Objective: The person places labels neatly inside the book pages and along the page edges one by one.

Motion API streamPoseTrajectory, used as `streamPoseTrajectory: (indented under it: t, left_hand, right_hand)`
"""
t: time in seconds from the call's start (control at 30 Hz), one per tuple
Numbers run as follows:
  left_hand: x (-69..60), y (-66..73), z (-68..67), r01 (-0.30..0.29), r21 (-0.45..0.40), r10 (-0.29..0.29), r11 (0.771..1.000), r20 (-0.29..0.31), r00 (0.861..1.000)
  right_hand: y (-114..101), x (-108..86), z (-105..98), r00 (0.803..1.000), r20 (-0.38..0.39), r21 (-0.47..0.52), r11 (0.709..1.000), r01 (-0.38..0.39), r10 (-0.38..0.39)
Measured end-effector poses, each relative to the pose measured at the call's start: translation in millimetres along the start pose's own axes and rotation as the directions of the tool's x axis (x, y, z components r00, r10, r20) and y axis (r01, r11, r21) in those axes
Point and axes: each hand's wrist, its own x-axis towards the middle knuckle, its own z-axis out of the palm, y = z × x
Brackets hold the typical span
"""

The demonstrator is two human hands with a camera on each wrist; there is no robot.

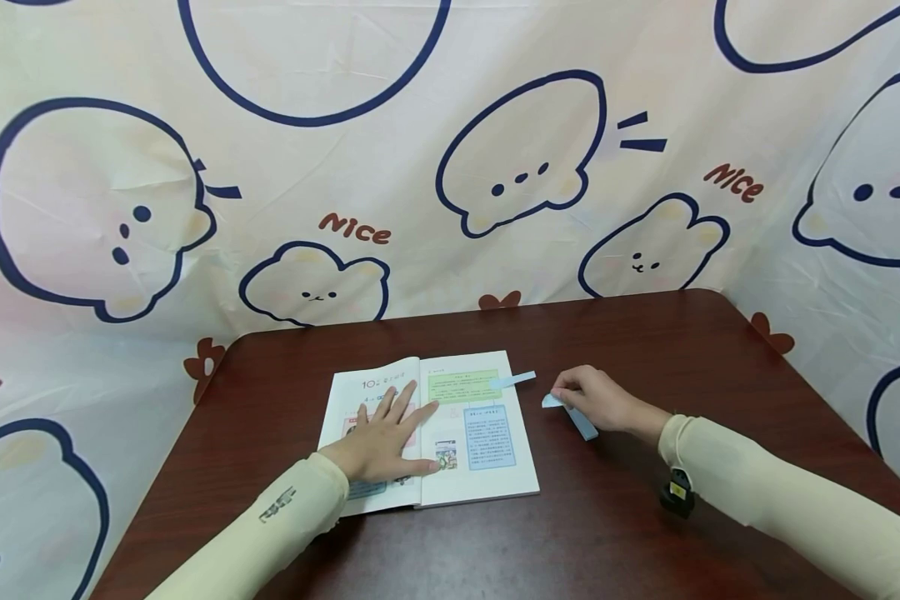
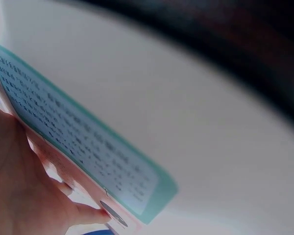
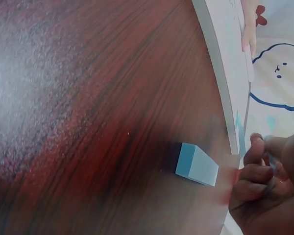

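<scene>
An open book (image 1: 487,487) lies on the table, with printed text and coloured boxes on its pages. My left hand (image 1: 382,437) rests flat across its left page, fingers spread and thumb reaching over the fold. A pale blue paper strip (image 1: 523,378) lies on the right page and sticks out past the outer edge. Right of the book, my right hand (image 1: 600,402) pinches a small light blue slip of paper (image 1: 551,401) between thumb and fingers. Just below that hand, a narrow blue block (image 3: 198,166), like a pad of sticky strips, lies on the table.
The dark brown wooden table (image 1: 510,550) carries the book and pad. A cloth with cartoon bears (image 1: 420,183) hangs behind it and along the sides. A small black device (image 1: 677,493) hangs at my right wrist.
</scene>
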Motion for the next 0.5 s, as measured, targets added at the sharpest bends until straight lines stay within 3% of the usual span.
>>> streamPoseTrajectory:
  t: [0.17,0.5]
  left_hand:
    - [0.0,0.0,-0.2,-0.001,-0.001,0.001,1.000,-0.002,1.000]
    - [-0.5,0.0,-0.2,-0.006,-0.004,0.006,1.000,-0.003,1.000]
  right_hand:
    - [-0.5,-0.9,1.9,0.999,0.041,0.019,1.000,-0.023,0.022]
    - [-2.7,-1.7,2.1,0.996,0.032,0.003,0.997,-0.078,0.077]
